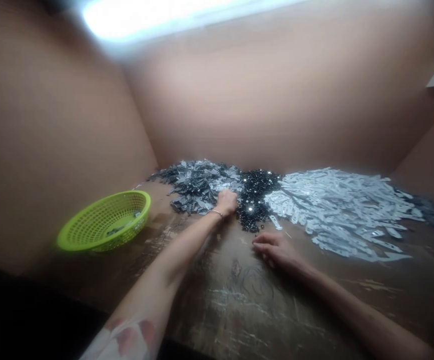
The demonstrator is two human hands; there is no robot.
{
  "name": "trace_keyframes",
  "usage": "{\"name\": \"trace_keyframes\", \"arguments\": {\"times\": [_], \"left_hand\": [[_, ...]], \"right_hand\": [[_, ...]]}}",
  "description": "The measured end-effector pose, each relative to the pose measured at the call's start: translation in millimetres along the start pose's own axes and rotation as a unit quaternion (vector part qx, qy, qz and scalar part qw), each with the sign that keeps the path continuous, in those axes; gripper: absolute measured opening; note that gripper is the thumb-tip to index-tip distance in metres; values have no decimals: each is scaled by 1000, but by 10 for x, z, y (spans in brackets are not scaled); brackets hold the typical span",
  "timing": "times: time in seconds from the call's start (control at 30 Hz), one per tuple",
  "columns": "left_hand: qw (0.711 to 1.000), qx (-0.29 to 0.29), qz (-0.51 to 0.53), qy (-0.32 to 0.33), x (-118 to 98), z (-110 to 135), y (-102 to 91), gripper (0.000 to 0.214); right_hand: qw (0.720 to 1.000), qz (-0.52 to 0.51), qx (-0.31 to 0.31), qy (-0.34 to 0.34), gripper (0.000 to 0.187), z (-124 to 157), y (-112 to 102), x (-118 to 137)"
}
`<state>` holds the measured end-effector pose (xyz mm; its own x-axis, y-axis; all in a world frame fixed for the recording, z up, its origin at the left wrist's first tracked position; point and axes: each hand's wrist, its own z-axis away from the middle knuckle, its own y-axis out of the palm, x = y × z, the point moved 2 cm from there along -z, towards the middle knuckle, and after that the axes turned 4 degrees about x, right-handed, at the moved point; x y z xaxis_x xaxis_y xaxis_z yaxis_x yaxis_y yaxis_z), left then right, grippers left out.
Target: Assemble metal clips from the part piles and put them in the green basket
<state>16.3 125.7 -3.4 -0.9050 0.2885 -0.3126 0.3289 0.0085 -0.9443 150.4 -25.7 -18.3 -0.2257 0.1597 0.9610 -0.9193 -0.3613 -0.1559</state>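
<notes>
The fingers [230, 195] of the left hand [226, 202] press into the edge of a heap of dark grey metal pieces [196, 185]. That heap lies on the desk [239, 300], touching the left side of a heap of small black parts [256, 197]. Whether these fingers grip anything cannot be told. The grey pieces are thin, flat slips, dull with pale glints, tangled at all angles. The right hand [279, 250] rests on the desk just in front of the black heap, its fingers [261, 241] loosely bent, holding nothing that shows. Pale silver strips [337, 210] spread right of the black heap, touching it. A lime-green basket [106, 220] stands well to its left.
</notes>
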Motion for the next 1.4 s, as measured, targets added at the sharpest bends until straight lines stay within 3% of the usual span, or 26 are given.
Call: {"name": "trace_keyframes", "arguments": {"times": [0.2,0.3,0.4,0.43,0.53,0.57,0.63,0.7,0.8,0.9,0.97,1.03,1.13,1.27,1.4], "left_hand": [[984,-52,163,-54,80,99,-270,16],[957,-67,270,-79,90,318,-409,21],[922,-45,376,-81,-36,672,-368,21],[900,-33,426,-81,-112,801,-309,20],[752,6,647,-127,-397,1142,-35,13],[718,14,681,-142,-495,1226,58,11],[685,18,709,-168,-653,1345,202,10],[696,37,695,-175,-738,1410,257,12],[763,65,632,-117,-734,1423,142,24],[840,43,539,-39,-642,1379,-102,31],[890,53,452,-26,-571,1345,-230,21],[917,87,388,-27,-507,1320,-298,15],[922,128,365,-31,-431,1311,-309,14],[916,101,382,-75,-358,1327,-244,19],[874,156,457,-55,-334,1324,-144,21]], "right_hand": [[1000,-17,-11,-16,21,55,-4,13],[998,-48,-16,-36,22,87,-8,41],[993,-102,-40,-48,25,101,-15,68],[990,-120,-53,-49,27,101,-15,73],[983,-146,-85,-73,29,98,1,77],[983,-138,-86,-89,27,96,10,75],[984,-85,-94,-123,24,93,16,65],[982,-16,-116,-146,23,90,-2,51],[977,44,-135,-161,15,81,-58,45],[979,70,-91,-169,14,72,-75,73],[980,84,-56,-169,15,75,-59,101],[982,91,-34,-160,14,87,-35,125],[986,90,-25,-137,14,107,-12,146],[989,90,-38,-111,17,96,-51,141],[989,112,-40,-87,13,46,-140,116]]}}
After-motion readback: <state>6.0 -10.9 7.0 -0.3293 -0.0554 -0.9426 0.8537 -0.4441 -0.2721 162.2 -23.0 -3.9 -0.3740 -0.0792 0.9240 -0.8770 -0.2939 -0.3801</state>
